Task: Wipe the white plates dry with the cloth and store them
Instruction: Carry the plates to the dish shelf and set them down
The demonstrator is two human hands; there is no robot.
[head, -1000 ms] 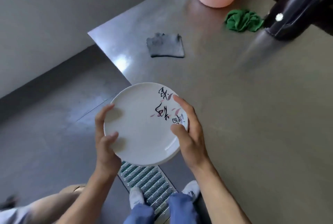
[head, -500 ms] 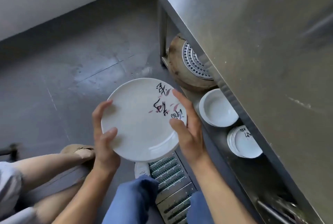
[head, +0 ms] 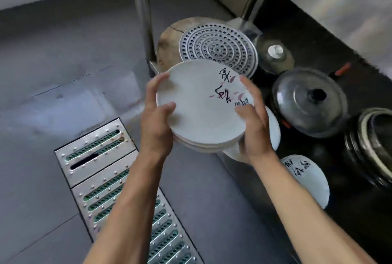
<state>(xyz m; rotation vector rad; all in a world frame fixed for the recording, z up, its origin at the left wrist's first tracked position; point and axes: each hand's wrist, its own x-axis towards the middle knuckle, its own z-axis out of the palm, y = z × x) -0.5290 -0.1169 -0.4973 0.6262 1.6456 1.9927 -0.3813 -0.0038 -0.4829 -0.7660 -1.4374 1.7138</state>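
A small stack of white plates (head: 201, 106), the top one marked with black brush writing and pink petals, is held between both hands above the front edge of the low shelf. My left hand (head: 154, 121) grips the stack's left rim, thumb on top. My right hand (head: 254, 123) grips the right rim, thumb over the writing. Another stack of white plates (head: 307, 181) with the same writing sits on the shelf, lower right. A white bowl (head: 274, 134) shows just behind my right hand. No cloth is in view.
Under the steel table, the dark shelf (head: 318, 232) holds a perforated steamer tray (head: 218, 49) leaning on a round wooden board (head: 169, 41), a glass-lidded pot (head: 309, 102), a smaller lid (head: 274, 53) and a dark pot (head: 373, 147). A table leg (head: 142, 13) stands left. A drain grate (head: 118, 189) runs along the floor.
The view has dropped from the tabletop to the shelf beneath it. Both hands have carried the plate down and toward the shelf, now just in front of the bowl and steamer tray.
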